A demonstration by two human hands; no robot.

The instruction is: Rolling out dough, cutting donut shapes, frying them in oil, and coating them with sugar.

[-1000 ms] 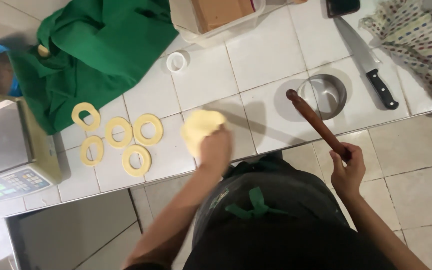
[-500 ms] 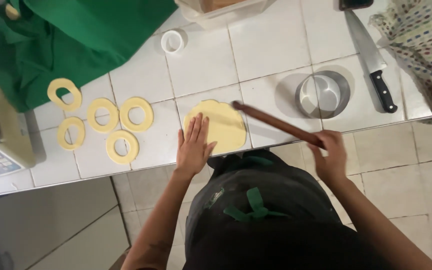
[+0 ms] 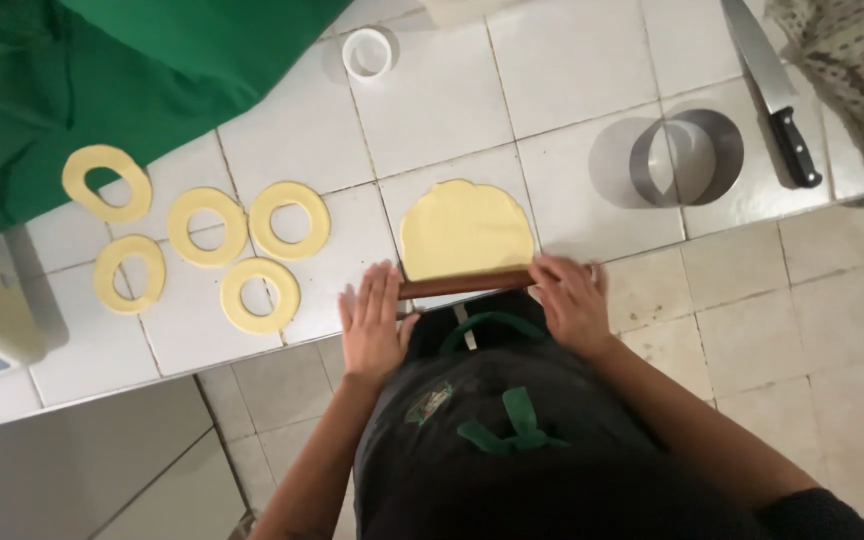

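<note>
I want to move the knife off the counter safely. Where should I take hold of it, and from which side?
Grip the knife by its black handle, coming from the counter's front edge. The handle end points toward the person, while the blade runs away toward the back, so fingers stay clear of the edge.

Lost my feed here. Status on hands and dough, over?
Left hand and right hand flat on rolling pin. Pin at near edge of dough disc. Five dough rings left, clear of it.

Both hands flat on rolling pin (image 3: pixel 467 284), yellow dough round (image 3: pixel 466 229), five dough rings (image 3: pixel 290 220)
</note>
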